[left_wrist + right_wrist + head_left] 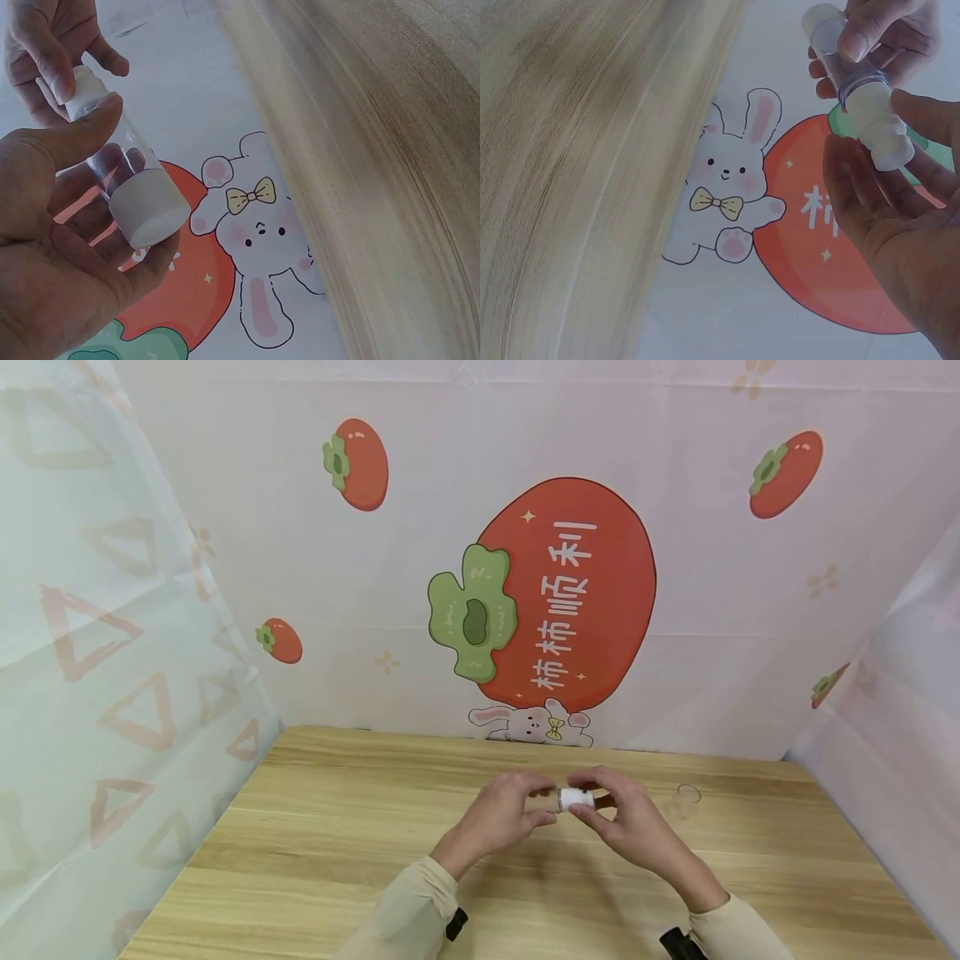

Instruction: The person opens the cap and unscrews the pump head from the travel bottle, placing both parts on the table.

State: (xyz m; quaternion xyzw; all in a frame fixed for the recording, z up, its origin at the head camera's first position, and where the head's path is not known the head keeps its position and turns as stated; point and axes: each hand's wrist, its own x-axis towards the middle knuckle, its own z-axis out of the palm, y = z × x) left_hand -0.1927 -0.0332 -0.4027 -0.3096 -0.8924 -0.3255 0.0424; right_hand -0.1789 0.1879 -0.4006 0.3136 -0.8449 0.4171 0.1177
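Note:
Both hands hold a small bottle (575, 799) above the table. Its body is clear, with a white base (150, 206) and a stepped white top (877, 120). My left hand (501, 817) grips the clear body, thumb laid along it and fingers curled behind, as the left wrist view shows. At the other end, my right hand (632, 823) pinches the white top between thumb and fingers. In the right wrist view the top's small end lies among the right fingers (855, 180). Whether the bottle holds any liquid cannot be told.
On the wooden table (315, 835), right of the hands, lies a clear, see-through piece with a thin round rim (688, 793). A printed cloth backdrop (697, 693) with persimmons and a rabbit stands behind the table, and cloth walls flank both sides.

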